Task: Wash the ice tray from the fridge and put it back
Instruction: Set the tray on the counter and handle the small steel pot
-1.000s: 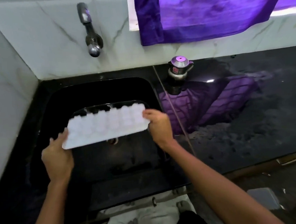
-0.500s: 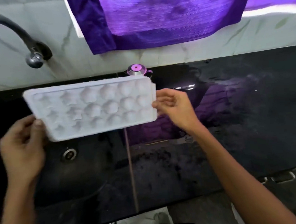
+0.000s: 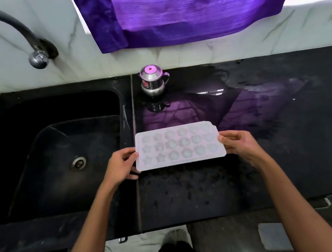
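Ice tray gripped at both ends by left hand and right hand fingers above counter.

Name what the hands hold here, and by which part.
The ice tray: left hand grips its left short edge, right hand its right short edge.

A small steel pot stood on the black desk beside the sink, under a purple cloth

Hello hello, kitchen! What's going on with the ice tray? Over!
Left hand grips tray's left end, right hand pinches right end. Ice tray over black counter, beside sink. Steel pot well behind, nothing blocking.
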